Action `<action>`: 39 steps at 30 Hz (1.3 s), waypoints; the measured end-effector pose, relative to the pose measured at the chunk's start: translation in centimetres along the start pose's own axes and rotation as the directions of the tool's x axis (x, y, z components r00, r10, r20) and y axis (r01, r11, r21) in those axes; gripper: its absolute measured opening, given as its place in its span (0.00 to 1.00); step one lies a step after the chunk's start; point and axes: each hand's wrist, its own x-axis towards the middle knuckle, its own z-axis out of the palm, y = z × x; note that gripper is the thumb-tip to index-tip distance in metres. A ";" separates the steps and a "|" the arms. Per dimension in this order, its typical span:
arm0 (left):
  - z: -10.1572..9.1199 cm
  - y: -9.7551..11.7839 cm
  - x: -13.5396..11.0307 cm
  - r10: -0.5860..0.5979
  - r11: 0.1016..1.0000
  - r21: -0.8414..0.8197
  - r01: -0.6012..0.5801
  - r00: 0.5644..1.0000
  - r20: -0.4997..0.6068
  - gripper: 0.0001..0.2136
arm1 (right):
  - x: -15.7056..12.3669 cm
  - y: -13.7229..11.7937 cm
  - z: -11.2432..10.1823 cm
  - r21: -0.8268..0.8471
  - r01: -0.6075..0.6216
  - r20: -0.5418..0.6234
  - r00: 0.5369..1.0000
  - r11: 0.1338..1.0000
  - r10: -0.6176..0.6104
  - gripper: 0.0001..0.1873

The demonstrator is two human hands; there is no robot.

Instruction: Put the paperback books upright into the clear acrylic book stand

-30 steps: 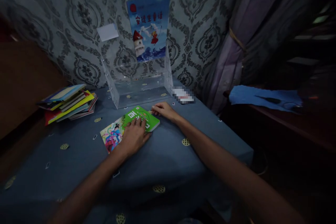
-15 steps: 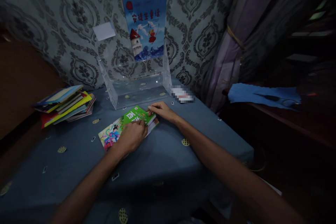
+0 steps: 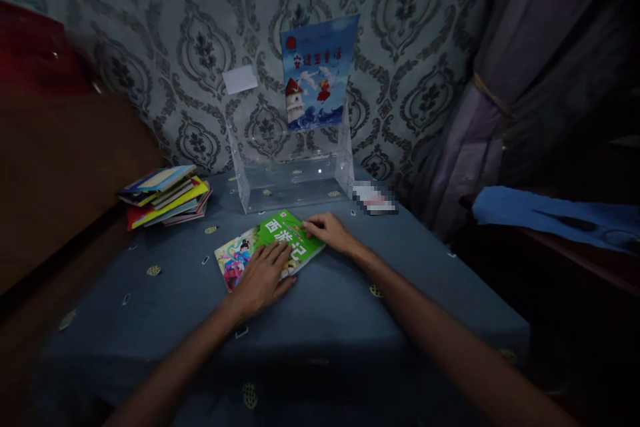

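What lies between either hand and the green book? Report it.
Nothing visible. The left hand lies flat on the near end of the green book, and the right hand touches its far right edge. Both touch the cover directly, on the blue tablecloth.

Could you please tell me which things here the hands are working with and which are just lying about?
In hand: green book lying flat, left hand on its cover, right hand at its far edge.
Lying about: stack of books, clear stand holding a blue book, white card, blue cloth.
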 end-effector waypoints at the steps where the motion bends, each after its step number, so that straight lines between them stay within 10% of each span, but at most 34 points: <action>1: 0.0 -0.4 -0.7 0.001 1.000 -0.019 -0.001 1.000 0.001 0.27 | -0.1 -0.2 0.2 -0.029 0.012 -0.008 1.000 0.999 -0.012 0.19; 7: 1.0 -3.7 -2.5 -0.054 0.993 -0.109 0.045 0.995 -0.084 0.22 | -1.4 -1.7 1.8 -0.401 0.116 0.020 0.993 0.909 -0.117 0.12; 15: 1.8 -8.8 2.5 -0.274 0.960 -0.077 0.270 0.960 -0.048 0.25 | -2.2 -0.6 2.8 -0.460 0.081 -0.062 0.991 0.884 -0.122 0.07; 39: 0.7 -7.4 4.3 -0.230 0.970 0.072 0.233 0.972 -0.043 0.22 | -3.2 -1.9 1.4 -0.339 -0.044 -0.025 0.999 0.940 0.038 0.13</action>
